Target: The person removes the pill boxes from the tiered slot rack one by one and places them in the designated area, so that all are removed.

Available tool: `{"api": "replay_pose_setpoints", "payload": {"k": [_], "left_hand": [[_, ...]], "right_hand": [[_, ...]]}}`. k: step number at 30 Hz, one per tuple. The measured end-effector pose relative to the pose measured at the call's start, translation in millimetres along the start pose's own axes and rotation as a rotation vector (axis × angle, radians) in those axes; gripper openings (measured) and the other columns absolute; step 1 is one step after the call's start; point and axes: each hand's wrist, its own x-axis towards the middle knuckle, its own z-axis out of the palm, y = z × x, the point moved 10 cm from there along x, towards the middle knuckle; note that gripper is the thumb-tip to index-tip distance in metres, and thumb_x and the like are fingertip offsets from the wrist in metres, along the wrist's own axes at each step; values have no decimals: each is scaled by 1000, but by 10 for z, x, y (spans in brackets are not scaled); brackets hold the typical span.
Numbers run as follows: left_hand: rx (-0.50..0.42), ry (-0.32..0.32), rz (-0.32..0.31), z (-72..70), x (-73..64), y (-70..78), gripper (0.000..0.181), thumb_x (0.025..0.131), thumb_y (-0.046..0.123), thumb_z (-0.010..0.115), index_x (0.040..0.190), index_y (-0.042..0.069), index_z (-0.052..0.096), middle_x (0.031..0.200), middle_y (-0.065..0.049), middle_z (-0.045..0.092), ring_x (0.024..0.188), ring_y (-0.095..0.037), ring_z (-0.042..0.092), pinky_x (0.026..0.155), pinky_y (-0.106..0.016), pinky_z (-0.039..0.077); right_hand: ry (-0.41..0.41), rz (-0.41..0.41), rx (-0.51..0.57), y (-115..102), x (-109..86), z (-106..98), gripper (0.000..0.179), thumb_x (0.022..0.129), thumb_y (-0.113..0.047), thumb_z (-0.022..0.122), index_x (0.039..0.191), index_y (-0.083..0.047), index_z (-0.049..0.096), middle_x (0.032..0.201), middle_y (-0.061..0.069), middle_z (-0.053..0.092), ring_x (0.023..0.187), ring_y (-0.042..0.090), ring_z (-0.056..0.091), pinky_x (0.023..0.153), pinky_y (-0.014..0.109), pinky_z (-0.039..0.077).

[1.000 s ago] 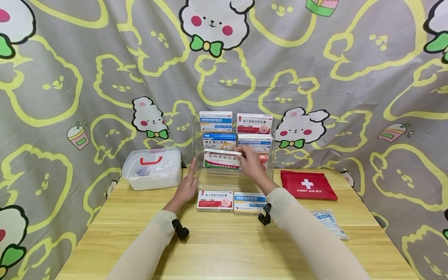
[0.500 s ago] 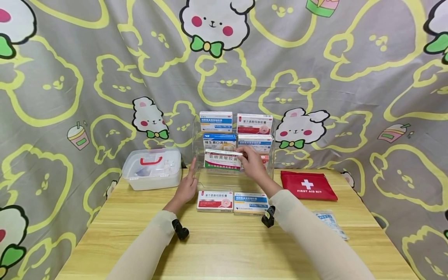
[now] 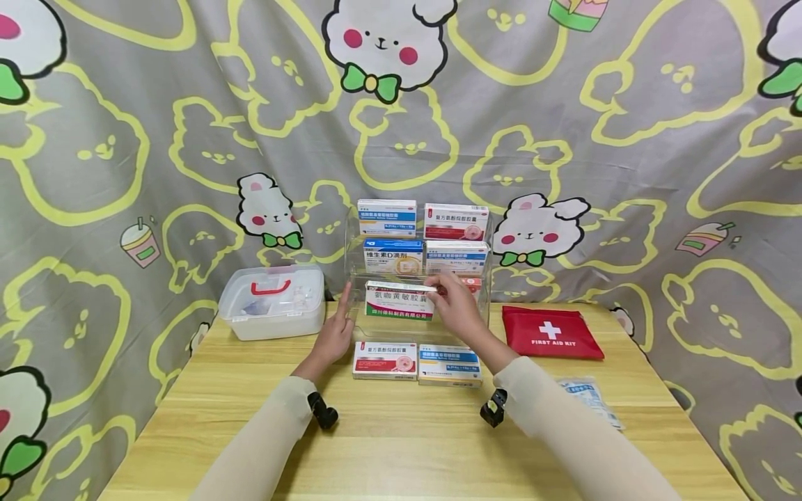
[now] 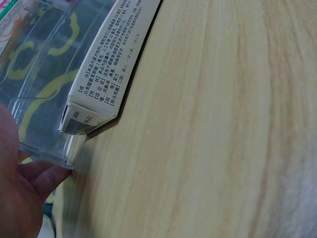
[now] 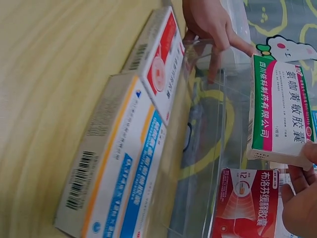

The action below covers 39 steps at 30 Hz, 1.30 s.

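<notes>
My left hand (image 3: 335,337) holds the left side of a clear stepped display rack (image 4: 47,79), its index finger pointing up along the side; in the left wrist view other fingers curl at the rack's lower edge. My right hand (image 3: 457,309) pinches the right end of a white medicine box with a green and magenta band (image 5: 277,109). That box hangs tilted before the rack's lower tiers. Partly behind my right hand, a red medicine box (image 5: 245,203) sits in the rack. The vitamin D box (image 3: 392,257) stands on the tier above.
Two medicine boxes, one red-and-white (image 3: 385,360) and one blue-and-white (image 3: 450,364), lie before the rack. More boxes fill the upper tiers. A lidded plastic bin (image 3: 272,306) stands left; a red first aid pouch (image 3: 551,332) and a small packet (image 3: 591,401) lie right.
My right hand has brought the green-banded box down and toward me, uncovering more of the vitamin D box behind it. My left hand stays at the rack's side.
</notes>
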Motion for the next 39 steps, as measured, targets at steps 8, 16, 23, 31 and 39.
{"api": "replay_pose_setpoints", "payload": {"k": [8, 16, 23, 31, 39], "left_hand": [[3, 5, 8, -4, 2, -7, 85, 103, 3, 42, 166, 37, -4, 158, -26, 41, 117, -50, 63, 83, -56, 52], [3, 4, 12, -4, -8, -14, 89, 103, 1, 43, 165, 40, -6, 158, -26, 41, 52, -28, 50, 53, -39, 42], [-12, -12, 14, 4, -6, -2, 87, 103, 2, 42, 166, 38, -7, 160, -26, 38, 49, -18, 40, 51, -36, 39], [-11, -9, 25, 10, 13, 10, 84, 103, 1, 42, 167, 30, -3, 160, -26, 38, 45, -16, 33, 48, -35, 37], [5, 1, 16, 3, 5, 9, 86, 103, 2, 42, 166, 35, -5, 161, -23, 38, 49, -21, 45, 53, -38, 40]], "right_hand": [[-19, 12, 52, 45, -229, 17, 19, 100, -8, 65, 118, -7, 70, 116, 8, 64, 108, 26, 61, 95, 45, 53], [-38, -5, 66, 98, -489, 73, 17, 100, -6, 65, 115, -9, 70, 117, 8, 64, 109, 26, 61, 96, 46, 52], [-47, -22, 58, 144, -714, 141, 16, 98, -6, 68, 112, -11, 72, 114, 4, 67, 105, 22, 63, 95, 47, 53], [-63, -9, 50, 203, -956, 224, 15, 94, -5, 72, 105, -14, 75, 106, -1, 69, 97, 17, 62, 86, 40, 53], [-138, -13, 59, 264, -1140, 399, 16, 95, -4, 71, 106, -15, 74, 102, -4, 66, 96, 15, 61, 85, 33, 53]]}}
